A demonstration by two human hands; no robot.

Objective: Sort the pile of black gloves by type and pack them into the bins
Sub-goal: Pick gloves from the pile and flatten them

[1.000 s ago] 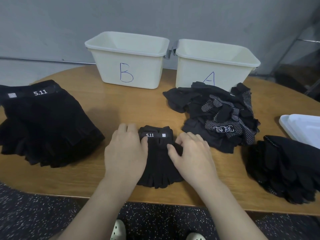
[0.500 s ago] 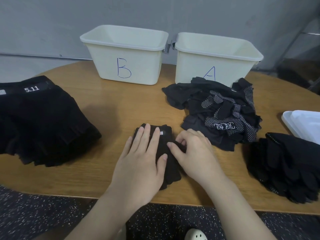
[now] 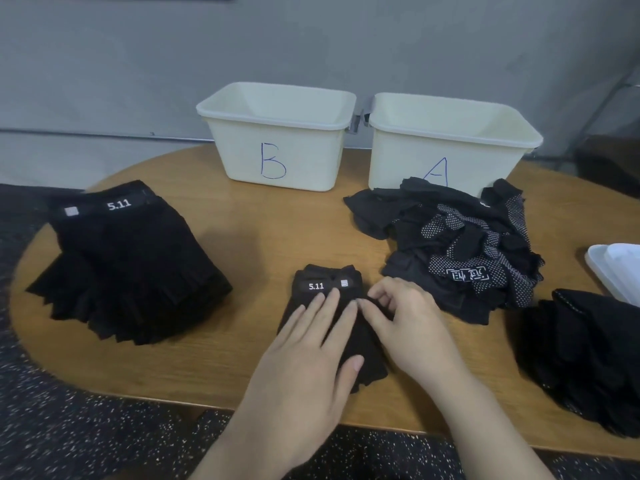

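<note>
Two hands meet on one 5.11 glove (image 3: 325, 289) lying on the tabletop (image 3: 242, 258) before bin B (image 3: 277, 147): left hand (image 3: 308, 362) flat, fingers straight, pressing it; right hand (image 3: 408, 327) pinching its right edge.

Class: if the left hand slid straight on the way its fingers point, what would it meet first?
Probably the 5.11 label on the glove under the left hand; farther on, bin B, though depth is unclear.

left hand (image 3: 308, 362): flat, fingers straight, pressing down | right hand (image 3: 412, 327): fingers curled, pinching
</note>
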